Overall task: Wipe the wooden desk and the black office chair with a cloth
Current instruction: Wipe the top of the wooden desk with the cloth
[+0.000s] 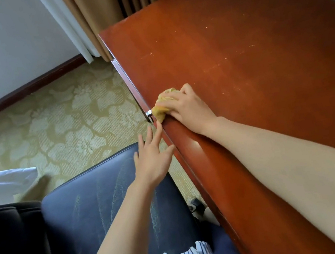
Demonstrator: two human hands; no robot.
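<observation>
Right hand (187, 108) fingers clench a yellow cloth (162, 105) against the counter (248, 49) edge. Left hand (153, 159) fingers spread straight, released, fingertips at the counter's front edge above the black chair (99, 202).

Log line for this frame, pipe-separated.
phase: desk wipe | right hand: grips yellow cloth at front edge of desk | left hand: open, above chair seat

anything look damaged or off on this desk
Yes: the desk top carries pale scratches and flecks across its middle, beyond the cloth. The chair seat looks scuffed too.
</observation>
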